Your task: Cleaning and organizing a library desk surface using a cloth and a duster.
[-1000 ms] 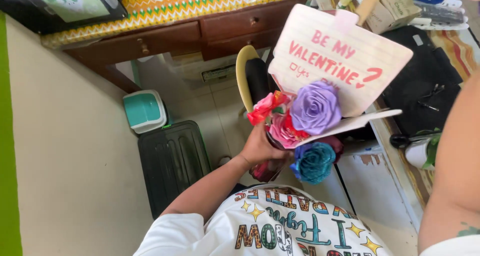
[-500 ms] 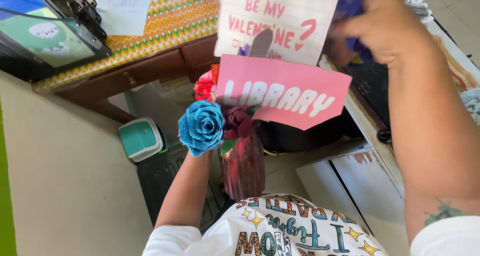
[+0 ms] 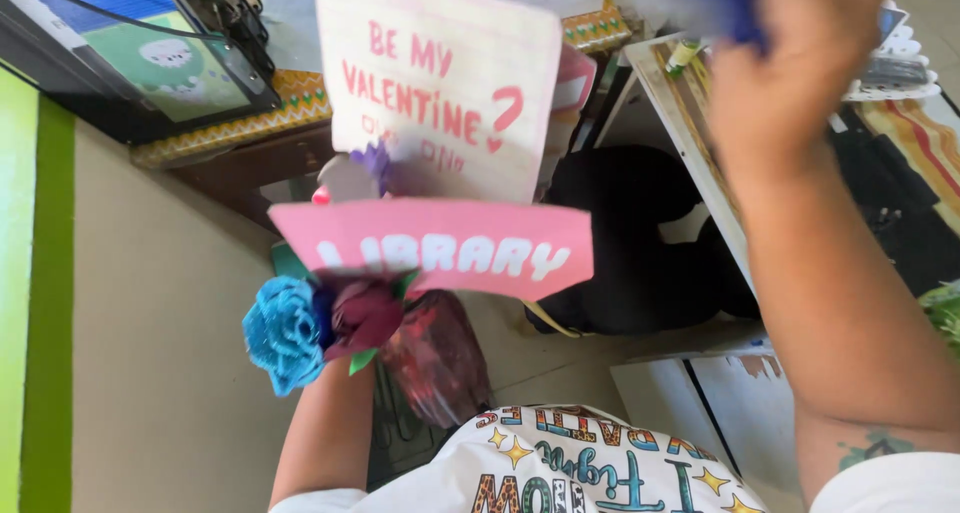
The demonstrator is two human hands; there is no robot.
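Note:
My left hand [image 3: 345,378] is mostly hidden behind a bouquet of paper flowers that it holds up in front of me. The bouquet has a glittery blue rose [image 3: 283,333], a dark red rose [image 3: 365,315] and a shiny red wrapper [image 3: 435,358]. A pink banner [image 3: 440,245] with white lettering and a cream card [image 3: 440,83] with red lettering stand above the flowers. My right hand [image 3: 790,68] is raised at the top right, its fingers closed around a blurred blue thing [image 3: 725,3].
A black bag [image 3: 640,243] lies on the floor by a desk [image 3: 690,153] on the right. At the top left a dark tray of papers [image 3: 140,63] sits on a wooden table with a patterned cloth [image 3: 300,98]. A beige and green wall fills the left.
The bouquet has come closer and the blue rose has dropped lower left. My right hand has lifted away from the card to the top right, with something blue in it.

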